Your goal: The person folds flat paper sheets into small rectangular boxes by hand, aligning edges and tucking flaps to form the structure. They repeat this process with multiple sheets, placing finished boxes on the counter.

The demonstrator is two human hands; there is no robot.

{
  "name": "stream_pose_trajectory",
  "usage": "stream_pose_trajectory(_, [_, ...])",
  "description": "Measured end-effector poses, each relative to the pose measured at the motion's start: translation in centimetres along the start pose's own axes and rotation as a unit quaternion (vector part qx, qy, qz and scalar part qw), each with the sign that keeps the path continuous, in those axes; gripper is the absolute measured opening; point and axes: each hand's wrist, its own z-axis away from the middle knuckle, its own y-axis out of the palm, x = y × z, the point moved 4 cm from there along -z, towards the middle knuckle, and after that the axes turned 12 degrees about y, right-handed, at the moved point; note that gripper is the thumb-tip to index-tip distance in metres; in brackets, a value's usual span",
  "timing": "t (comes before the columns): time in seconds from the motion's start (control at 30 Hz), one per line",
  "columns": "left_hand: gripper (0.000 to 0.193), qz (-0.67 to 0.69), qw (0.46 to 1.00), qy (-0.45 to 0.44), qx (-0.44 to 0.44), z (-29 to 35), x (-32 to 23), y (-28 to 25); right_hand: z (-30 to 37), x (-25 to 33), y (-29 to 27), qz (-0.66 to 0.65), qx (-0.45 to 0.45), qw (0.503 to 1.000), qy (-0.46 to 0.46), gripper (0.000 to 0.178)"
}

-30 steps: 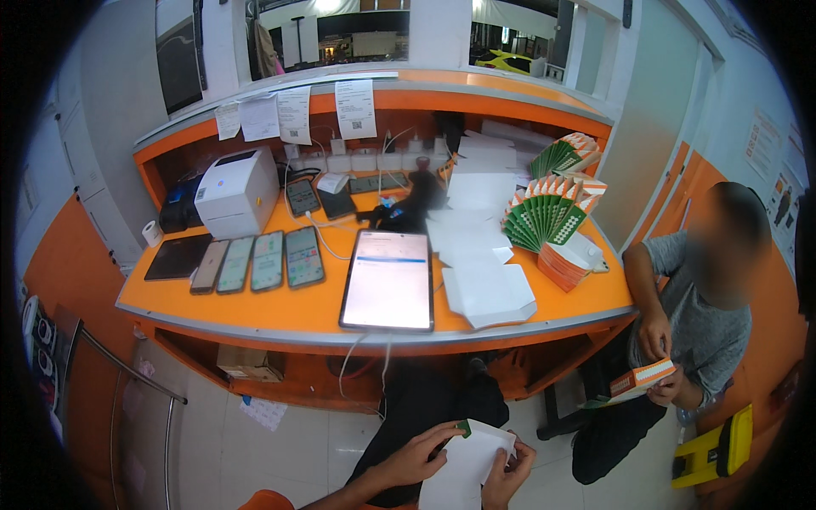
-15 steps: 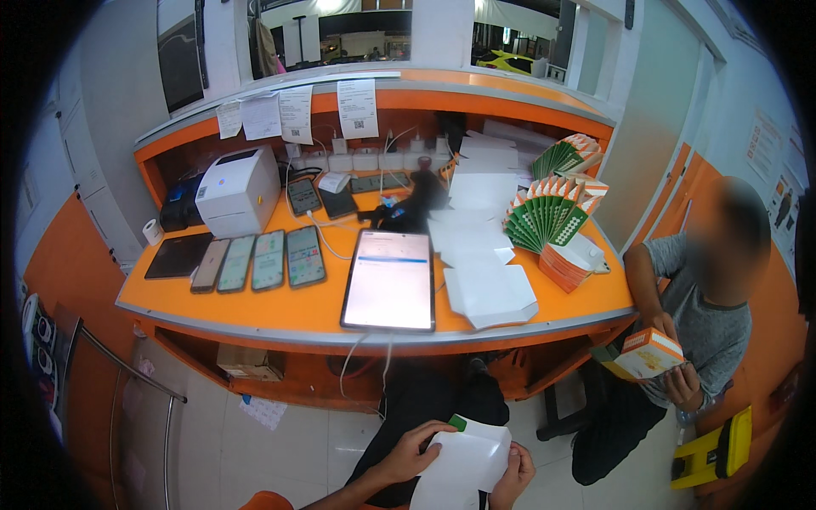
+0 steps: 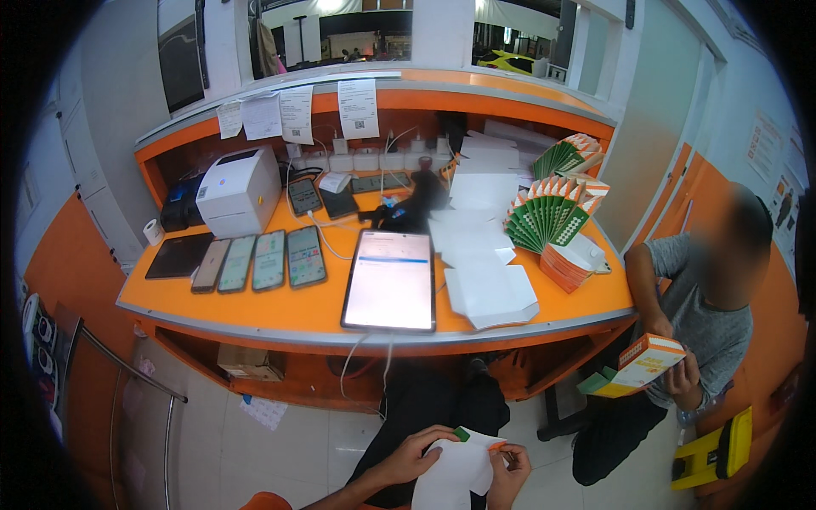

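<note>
A flat white carton blank (image 3: 452, 478) rests over my lap, its plain inner side up. My left hand (image 3: 412, 455) is closed on its left edge, thumb on the white face, next to a turned-over green flap (image 3: 461, 433). At its upper right, my right hand (image 3: 508, 473) pinches the corner, where a small orange flap (image 3: 496, 445) shows folded over. The blank's lower end runs out of view at the bottom.
An orange desk (image 3: 229, 306) bears a tablet (image 3: 389, 280), several phones (image 3: 269, 259), a white label printer (image 3: 238, 194), white carton blanks (image 3: 490, 296) and fanned green-and-orange cartons (image 3: 557, 212). At the right, a seated co-worker holds an orange-and-white carton (image 3: 643, 365). A yellow bin (image 3: 718, 449) stands nearby.
My right hand has shifted slightly up and left, and an orange flap now shows folded over at the blank's upper right. The co-worker has tilted the carton.
</note>
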Motion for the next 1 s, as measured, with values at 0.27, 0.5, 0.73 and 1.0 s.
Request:
stream_pose_trajectory(0.27, [0.025, -0.014, 0.993, -0.076, -0.092, 1.4, 2.3, 0.5, 0.9, -0.8, 0.5, 0.142, 0.034, 0.989, -0.029, 0.023])
stream_pose_trajectory(0.5, [0.029, -0.043, 0.991, -0.037, -0.118, 2.1, 3.0, 1.0, 1.8, -1.5, 0.5, 0.156, 0.027, 0.981, -0.115, 0.025])
stream_pose_trajectory(0.73, [0.028, -0.017, 0.995, -0.028, -0.096, 1.6, 2.7, 0.4, 2.3, -0.3, 0.5, 0.081, 0.085, 0.993, -0.004, 0.024])
stream_pose_trajectory(1.0, [0.025, -0.194, 0.960, 0.068, -0.189, 1.7, -4.6, 0.7, 2.2, 3.1, 1.1, 0.071, 0.034, 0.997, -0.018, 0.036])
